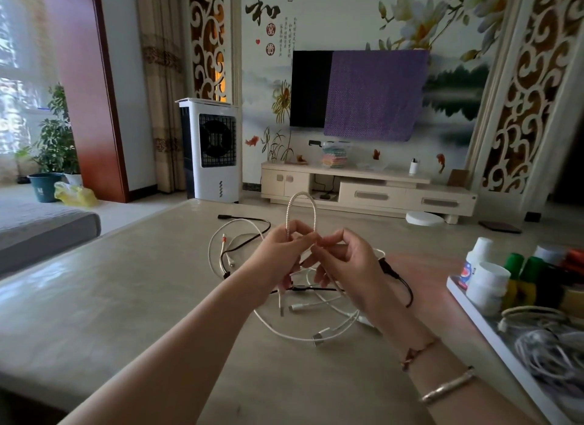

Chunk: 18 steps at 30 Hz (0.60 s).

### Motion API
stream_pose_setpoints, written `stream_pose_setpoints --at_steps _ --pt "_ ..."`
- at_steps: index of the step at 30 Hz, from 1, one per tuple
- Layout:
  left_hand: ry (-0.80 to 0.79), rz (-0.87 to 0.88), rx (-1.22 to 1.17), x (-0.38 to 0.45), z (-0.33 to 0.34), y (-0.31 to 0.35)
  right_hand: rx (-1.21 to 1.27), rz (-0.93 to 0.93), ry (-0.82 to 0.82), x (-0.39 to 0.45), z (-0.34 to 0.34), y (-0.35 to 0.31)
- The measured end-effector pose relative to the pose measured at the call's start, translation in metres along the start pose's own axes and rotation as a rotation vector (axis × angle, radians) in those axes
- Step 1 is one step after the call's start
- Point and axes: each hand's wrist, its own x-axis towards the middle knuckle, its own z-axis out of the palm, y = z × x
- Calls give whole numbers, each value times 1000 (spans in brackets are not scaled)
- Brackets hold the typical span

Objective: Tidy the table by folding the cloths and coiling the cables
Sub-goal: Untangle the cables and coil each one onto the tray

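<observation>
Cables lie tangled on the pale counter (126, 298), and left of the fingers a white cable (218, 235) loops round with a black cable (249, 222) running across it toward the far edge, its plug end pointing left. Further left, off the counter, a grey cushion (41, 231) sits beside potted plants (57, 146), with a white air cooler (210, 149) standing behind.

Left hand (278, 260) is raised above the tangle, its fingers (300, 235) curled round a braided white cable (301, 203) that arches up in a narrow loop above both hands. One end of this cable hangs down below the left hand, its metal plug (281, 307) dangling just over the counter. Right hand (344, 266) meets the left, thumb and forefinger pinching the other leg of the same loop, the remaining fingers bent loosely beneath. Two bracelets (442, 383) circle the right wrist.

Under and below the fingers, more white cables sweep in wide curves, one ending in a blocky white connector (319, 336). A thin black lead (401, 279) curls just right of the right hand.

Well to the right of the fingers, a white tray (474, 311) at the counter's edge holds white bottles (486, 285), green-capped bottles (521, 273) and bundles of pale cable (553, 352). Beyond, a television (309, 89) on the wall is partly draped by a purple cloth (376, 92)
</observation>
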Motion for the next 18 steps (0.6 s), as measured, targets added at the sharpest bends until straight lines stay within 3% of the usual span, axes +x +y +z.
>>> stream_pose_setpoints --at_steps 3,6,8,12,15,18 --pt "49 6 -140 2 -3 5 -151 63 -130 -3 -8 8" --pt "114 -4 -395 2 -13 12 -643 53 -247 -7 -21 18" --pt "127 -16 -581 1 -23 14 -844 18 -242 -9 -30 21" --pt "105 -18 -829 -2 -34 16 -999 76 -170 -6 -45 25" --pt "191 -58 -723 0 -36 14 -1074 86 -152 -7 -46 23" --pt "197 -137 -502 1 -34 11 -938 7 -149 -8 -42 16"
